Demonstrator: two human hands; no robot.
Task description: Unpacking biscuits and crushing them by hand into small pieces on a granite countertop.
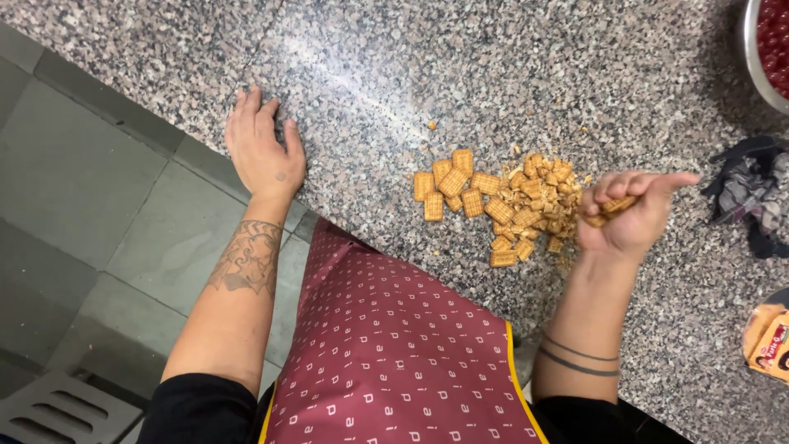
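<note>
A pile of small rectangular tan biscuits (501,201), some whole and some broken, lies on the speckled granite counter (460,74). My right hand (629,214) is just right of the pile, raised a little, its fingers closed around a few biscuit pieces. My left hand (261,148) rests flat on the counter near its left edge, fingers spread, holding nothing. I wear a maroon patterned apron (386,345) with a yellow trim.
A metal bowl (752,57) of red round fruit sits at the top right corner. A crumpled dark checked cloth (752,193) lies at the right edge. An orange packet (768,341) shows at the lower right. Grey floor tiles (90,205) lie left of the counter.
</note>
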